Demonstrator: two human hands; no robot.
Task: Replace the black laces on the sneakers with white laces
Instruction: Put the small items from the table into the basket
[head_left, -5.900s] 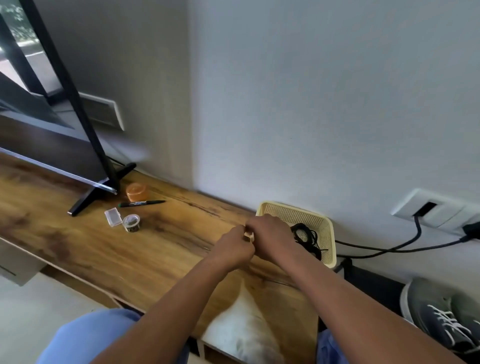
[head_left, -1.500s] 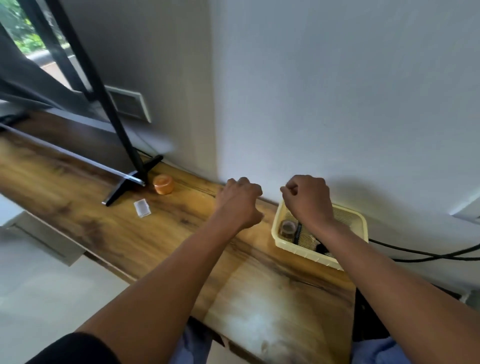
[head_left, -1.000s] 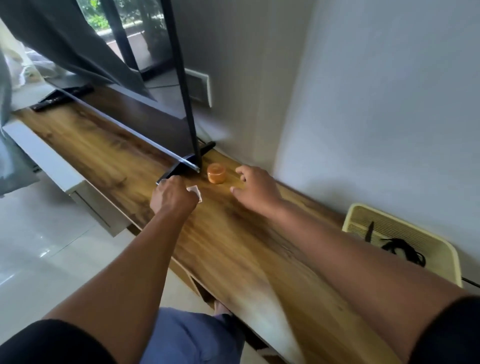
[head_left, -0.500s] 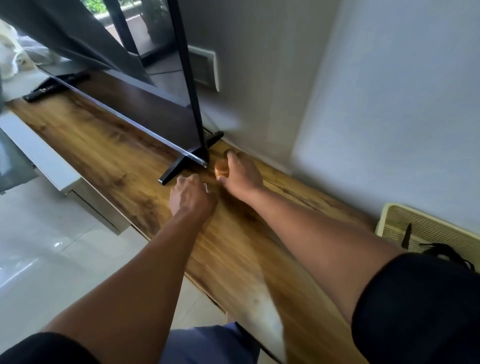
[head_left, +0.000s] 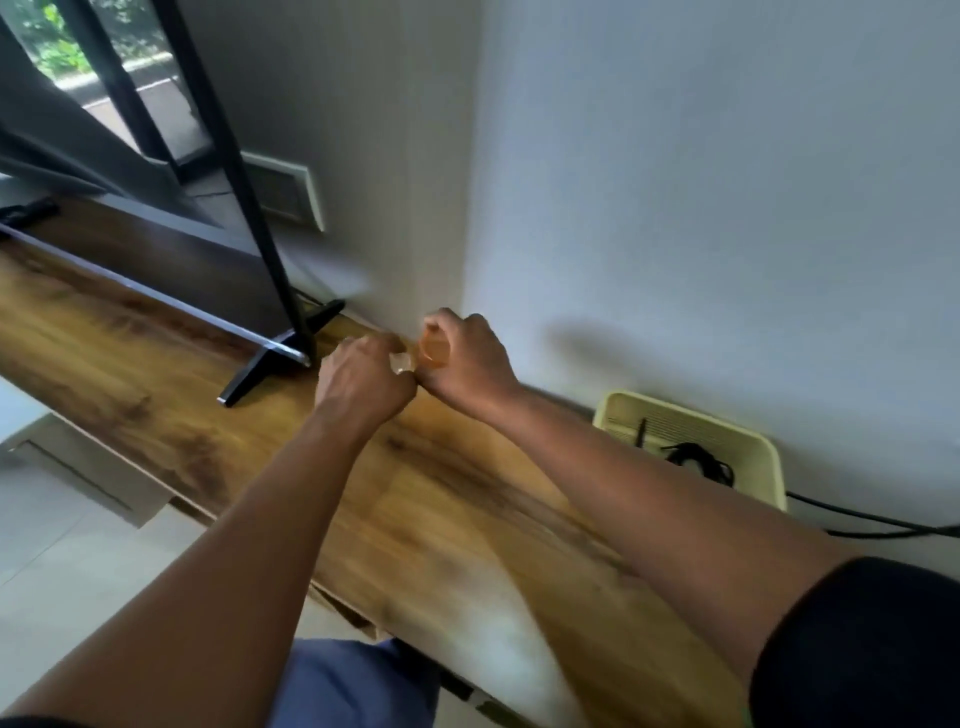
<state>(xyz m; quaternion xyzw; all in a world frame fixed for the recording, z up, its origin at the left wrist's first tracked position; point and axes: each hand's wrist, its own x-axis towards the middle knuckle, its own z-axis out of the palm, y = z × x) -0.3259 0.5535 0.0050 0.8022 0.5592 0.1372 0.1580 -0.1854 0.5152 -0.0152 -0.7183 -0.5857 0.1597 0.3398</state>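
Observation:
My right hand (head_left: 467, 358) grips a small orange container (head_left: 434, 349), lifted off the wooden shelf (head_left: 441, 509) near the wall corner. My left hand (head_left: 363, 382) holds a small clear plastic box (head_left: 402, 362) right beside it, the two hands touching. A cream plastic basket (head_left: 763, 457) stands at the right against the wall, with black laces (head_left: 698, 460) and a black pen (head_left: 641, 431) inside. No sneakers or white laces are in view.
A television (head_left: 156, 249) on black feet (head_left: 275, 364) stands on the shelf's left part. A black cable (head_left: 872, 522) runs along the wall right of the basket. A wall plate (head_left: 285, 189) sits behind the television. Pale floor lies below left.
My right hand has lifted the orange container off the shelf, and my left hand has picked up the clear box. Both hands came together and drew rightward from the television foot.

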